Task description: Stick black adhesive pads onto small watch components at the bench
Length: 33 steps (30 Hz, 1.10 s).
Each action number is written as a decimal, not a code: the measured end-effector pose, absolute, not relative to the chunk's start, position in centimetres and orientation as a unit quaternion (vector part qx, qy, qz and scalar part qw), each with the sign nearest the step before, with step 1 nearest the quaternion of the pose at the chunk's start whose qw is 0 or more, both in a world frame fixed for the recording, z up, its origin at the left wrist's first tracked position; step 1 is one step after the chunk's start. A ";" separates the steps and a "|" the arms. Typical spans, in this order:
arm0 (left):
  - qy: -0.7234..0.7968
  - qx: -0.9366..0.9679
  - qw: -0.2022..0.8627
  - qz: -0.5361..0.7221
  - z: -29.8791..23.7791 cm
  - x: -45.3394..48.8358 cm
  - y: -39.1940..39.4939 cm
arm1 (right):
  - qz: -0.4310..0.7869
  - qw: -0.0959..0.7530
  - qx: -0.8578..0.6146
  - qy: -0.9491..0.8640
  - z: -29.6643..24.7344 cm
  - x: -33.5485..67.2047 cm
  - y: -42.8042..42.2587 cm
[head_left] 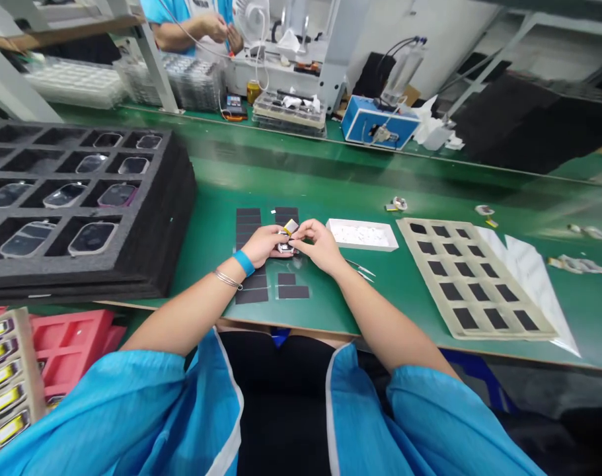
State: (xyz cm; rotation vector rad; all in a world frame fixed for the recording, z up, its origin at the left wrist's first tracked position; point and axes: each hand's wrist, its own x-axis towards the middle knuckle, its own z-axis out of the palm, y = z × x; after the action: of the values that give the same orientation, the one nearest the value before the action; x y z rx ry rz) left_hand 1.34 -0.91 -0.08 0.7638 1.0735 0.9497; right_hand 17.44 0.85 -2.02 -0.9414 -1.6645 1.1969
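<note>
My left hand [263,247] is closed around a small watch-like case [285,248], held low over the green bench. From the case's top a silver and yellow battery [291,227] sticks up at a tilt. My right hand [320,244] meets it from the right, thumb and forefinger pinched at the case's edge; what lies between those fingertips is too small to make out. Strips of black adhesive pads [251,294] lie beneath and beside my hands. Just right of my right hand are metal tweezers [363,270] and a white box [390,241] of small white pieces.
A tall stack of black foam trays [152,218] with watch-like cases stands left. At right lies a beige tray [449,317] of black pads, partly over white sheets [538,277]. A blue device [375,124] sits behind. Across the bench, another person's hands [221,30] are at work.
</note>
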 end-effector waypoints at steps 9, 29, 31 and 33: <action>0.493 0.348 0.676 0.422 -0.3 1.3 -0.8 | 0.453 0.426 -0.384 -0.682 -2.2 17.5 0.6; 0.435 0.355 0.725 0.399 0.2 1.0 -1.2 | 0.251 0.456 -0.441 -0.732 -1.1 17.4 0.2; 0.405 0.364 0.743 0.389 0.2 0.9 -1.2 | 0.198 0.451 -0.442 -0.750 -0.9 17.3 -0.1; 0.401 0.373 0.741 0.388 0.2 1.0 -1.2 | 0.160 0.435 -0.446 -0.765 -0.8 17.3 -0.3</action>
State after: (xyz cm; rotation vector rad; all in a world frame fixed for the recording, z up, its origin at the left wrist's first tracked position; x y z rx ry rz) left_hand 0.96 -1.22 0.17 0.8182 0.8787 0.8508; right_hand 17.25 -0.25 -0.82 -1.1109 -1.9051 0.3981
